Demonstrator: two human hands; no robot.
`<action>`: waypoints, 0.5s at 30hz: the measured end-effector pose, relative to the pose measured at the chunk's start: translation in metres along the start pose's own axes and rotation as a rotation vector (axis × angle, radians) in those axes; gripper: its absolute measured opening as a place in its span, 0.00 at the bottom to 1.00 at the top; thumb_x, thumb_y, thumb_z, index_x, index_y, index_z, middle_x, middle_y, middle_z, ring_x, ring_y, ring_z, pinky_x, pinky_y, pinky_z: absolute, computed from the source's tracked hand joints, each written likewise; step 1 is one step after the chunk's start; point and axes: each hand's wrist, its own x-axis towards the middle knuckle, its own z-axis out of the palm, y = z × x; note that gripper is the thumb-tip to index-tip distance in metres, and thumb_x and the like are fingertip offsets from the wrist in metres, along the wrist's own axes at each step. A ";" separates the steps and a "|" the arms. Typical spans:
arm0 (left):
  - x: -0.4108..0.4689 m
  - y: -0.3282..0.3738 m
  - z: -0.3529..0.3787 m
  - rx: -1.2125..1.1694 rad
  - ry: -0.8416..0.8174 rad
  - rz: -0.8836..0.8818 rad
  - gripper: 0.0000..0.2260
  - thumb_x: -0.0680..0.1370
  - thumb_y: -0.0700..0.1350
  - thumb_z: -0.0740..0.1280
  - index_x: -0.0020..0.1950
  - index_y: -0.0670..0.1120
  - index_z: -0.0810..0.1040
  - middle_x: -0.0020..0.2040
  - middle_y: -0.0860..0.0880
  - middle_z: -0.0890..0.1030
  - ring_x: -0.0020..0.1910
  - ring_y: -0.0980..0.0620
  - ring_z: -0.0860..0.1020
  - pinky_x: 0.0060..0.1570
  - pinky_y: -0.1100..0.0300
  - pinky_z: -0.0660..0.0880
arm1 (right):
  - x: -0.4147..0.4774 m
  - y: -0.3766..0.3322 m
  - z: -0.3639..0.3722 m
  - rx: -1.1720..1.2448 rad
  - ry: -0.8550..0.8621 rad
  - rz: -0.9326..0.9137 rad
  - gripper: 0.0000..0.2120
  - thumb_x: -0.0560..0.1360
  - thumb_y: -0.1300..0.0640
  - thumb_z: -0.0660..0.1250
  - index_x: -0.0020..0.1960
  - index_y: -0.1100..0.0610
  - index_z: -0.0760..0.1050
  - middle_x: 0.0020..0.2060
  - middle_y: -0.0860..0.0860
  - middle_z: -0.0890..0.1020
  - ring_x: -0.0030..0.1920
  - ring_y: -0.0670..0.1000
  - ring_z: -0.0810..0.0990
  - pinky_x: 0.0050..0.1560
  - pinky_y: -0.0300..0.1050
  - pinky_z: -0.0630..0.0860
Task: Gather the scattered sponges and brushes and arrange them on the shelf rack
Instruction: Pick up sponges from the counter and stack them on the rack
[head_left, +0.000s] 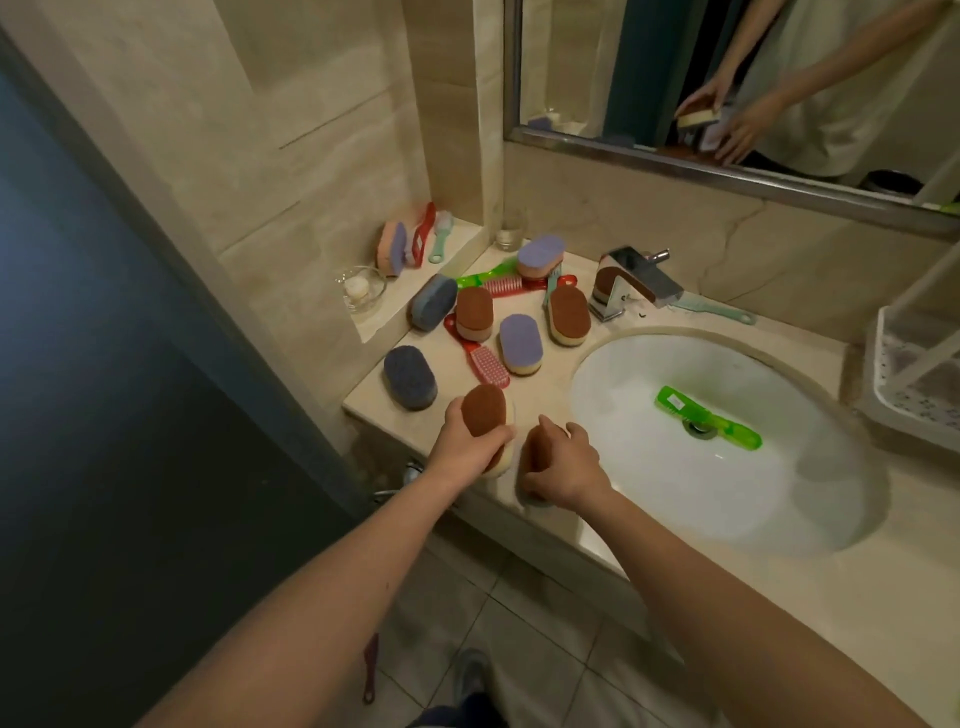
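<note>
Head view: both hands are at the near left corner of the table (904, 582), a beige polished-stone vanity top.
Left hand: the left hand (467, 449) grips a brown-topped oval sponge with a cream foam base (485, 413), fingers curled round its long sides, the sponge tilted up off the stone.
Right hand: the right hand (566, 467) curls over a second brown sponge (532, 452) at the near edge; most of that sponge is hidden under the palm.
Other sponges: a purple-topped oval sponge (521, 344) and a blue-grey oval sponge (410, 376) lie among more on the left half of the table.
Handling: the sponges look light and soft, likely to give under a squeeze, with a rough top that should not slip.
Where to hold: across the narrow waist, thumb on one long side and fingers on the other.
Brushes: a red plastic scrub brush (480, 358) looks stiff and light, best taken by its handle; a translucent green plastic brush (706, 423) lies over the drain in the white oval basin (649, 499) and may be wet and slick.
Rack: the white shelf rack (883, 379) stands at the far right edge, well apart from the pile, with the basin between.
Surface: smooth and hard, so things would probably slide easily.
Room: beige tiled walls, a metal-framed mirror (597, 62), a chrome faucet (636, 283), tiled floor below.
</note>
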 end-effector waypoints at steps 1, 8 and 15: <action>0.004 -0.001 -0.003 0.021 -0.019 0.001 0.40 0.71 0.55 0.73 0.77 0.54 0.53 0.71 0.48 0.67 0.68 0.44 0.69 0.63 0.52 0.68 | 0.002 -0.001 0.004 -0.010 0.007 0.018 0.44 0.70 0.50 0.72 0.78 0.47 0.50 0.74 0.54 0.57 0.70 0.59 0.65 0.63 0.50 0.72; 0.021 -0.009 -0.011 0.112 -0.115 -0.021 0.40 0.73 0.55 0.71 0.77 0.54 0.51 0.72 0.46 0.66 0.69 0.42 0.68 0.65 0.49 0.68 | 0.010 -0.002 0.031 -0.019 0.054 0.112 0.42 0.70 0.48 0.73 0.77 0.44 0.52 0.75 0.53 0.53 0.66 0.59 0.69 0.58 0.47 0.77; 0.026 -0.008 -0.011 0.132 -0.173 -0.019 0.42 0.73 0.55 0.71 0.78 0.52 0.48 0.74 0.46 0.65 0.70 0.42 0.67 0.66 0.50 0.67 | 0.006 0.006 0.041 -0.038 0.093 0.126 0.37 0.75 0.48 0.67 0.78 0.44 0.51 0.68 0.55 0.66 0.59 0.55 0.75 0.54 0.44 0.78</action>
